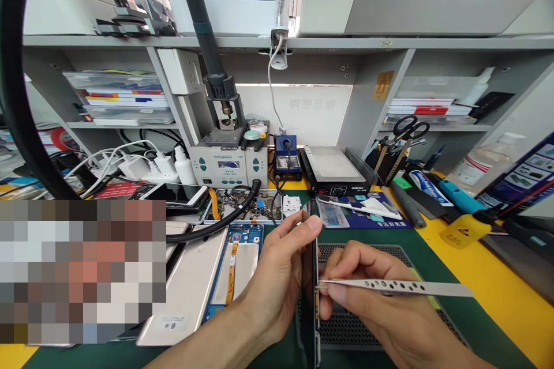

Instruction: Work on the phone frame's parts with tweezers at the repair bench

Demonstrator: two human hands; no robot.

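My left hand (pixel 277 268) is closed around a thin dark phone (pixel 309 323), held upright and seen nearly edge-on. Its glossy side faces left. My right hand (pixel 376 294) pinches silver tweezers (pixel 402 286) with a row of holes along them. The tweezer tips meet the phone's right side, by a small gold-coloured part; whether they grip it I cannot tell. Beneath both hands lies a dark perforated mat (pixel 359 331). Left of my left hand are an opened blue phone housing (pixel 213 300) with an orange ribbon cable (pixel 232 277) and a pale gold phone back (pixel 190 277).
A hot-air station (pixel 229 166) stands behind, its black hose (pixel 229 219) arching over the left side. A tray of small parts (pixel 238 206) sits before it. A flat heating plate (pixel 333 166), scissors (pixel 411 125) and a yellow-labelled tool (pixel 463 232) are at right. The lower left is pixelated.
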